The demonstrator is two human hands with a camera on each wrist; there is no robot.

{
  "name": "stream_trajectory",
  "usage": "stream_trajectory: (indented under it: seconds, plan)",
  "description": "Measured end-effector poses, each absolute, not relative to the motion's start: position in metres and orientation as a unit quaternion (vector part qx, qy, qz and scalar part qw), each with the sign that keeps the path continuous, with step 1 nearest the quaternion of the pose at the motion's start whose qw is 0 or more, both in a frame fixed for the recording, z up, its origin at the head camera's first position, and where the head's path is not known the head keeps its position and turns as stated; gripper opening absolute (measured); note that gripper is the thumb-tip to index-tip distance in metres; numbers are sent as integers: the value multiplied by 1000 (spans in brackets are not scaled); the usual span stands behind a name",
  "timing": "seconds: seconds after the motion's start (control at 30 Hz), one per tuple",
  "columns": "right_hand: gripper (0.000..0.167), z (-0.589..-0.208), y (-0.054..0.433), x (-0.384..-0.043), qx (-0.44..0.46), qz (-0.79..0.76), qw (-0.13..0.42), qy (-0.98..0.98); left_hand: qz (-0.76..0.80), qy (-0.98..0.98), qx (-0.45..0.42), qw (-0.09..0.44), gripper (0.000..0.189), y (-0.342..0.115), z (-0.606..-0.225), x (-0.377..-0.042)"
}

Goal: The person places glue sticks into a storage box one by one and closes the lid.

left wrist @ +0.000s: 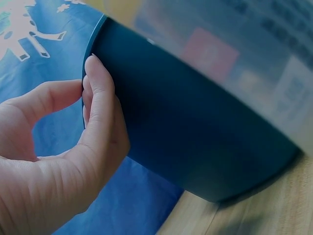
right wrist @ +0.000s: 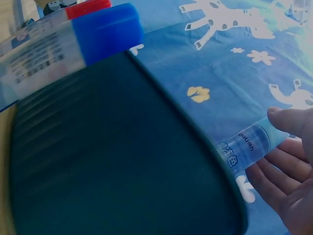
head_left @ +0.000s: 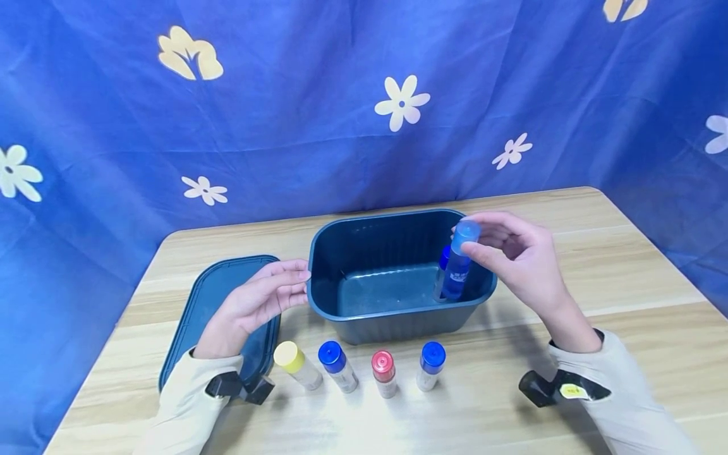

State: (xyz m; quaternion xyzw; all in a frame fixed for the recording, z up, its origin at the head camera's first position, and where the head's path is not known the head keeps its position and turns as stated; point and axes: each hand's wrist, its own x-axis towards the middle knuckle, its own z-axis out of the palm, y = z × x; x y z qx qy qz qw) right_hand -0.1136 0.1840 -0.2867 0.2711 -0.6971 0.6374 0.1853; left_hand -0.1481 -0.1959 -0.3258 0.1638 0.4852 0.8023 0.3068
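My right hand (head_left: 514, 253) pinches the light-blue cap of a blue glue stick (head_left: 457, 278) between thumb and fingers. The glue stick hangs upright, its lower part inside the right end of a dark teal bin (head_left: 392, 325). Just behind it in the bin stands a glue stick with a dark blue cap (head_left: 443, 256), partly hidden. In the right wrist view, the held blue glue stick (right wrist: 244, 147) shows above the rim. At the other end, my left hand (head_left: 264, 297) pinches the bin's left rim, thumb outside in the left wrist view.
In front of the bin stand a yellow-capped glue stick (head_left: 297, 364), two blue-capped ones (head_left: 338, 366) (head_left: 430, 365) and a red-capped one (head_left: 384, 373). A teal lid (head_left: 207, 303) lies left, partly under my left hand. Blue flowered cloth (head_left: 318, 114) hangs behind the wooden table (head_left: 631, 284).
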Motion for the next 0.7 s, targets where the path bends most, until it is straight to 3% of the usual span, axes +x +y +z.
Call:
stream_trajectory:
  seconds: [0.7]
  plan:
    - [32,-303,181,-125,242,598,155,-748,802,477,176,314,22,-197,-325,-150]
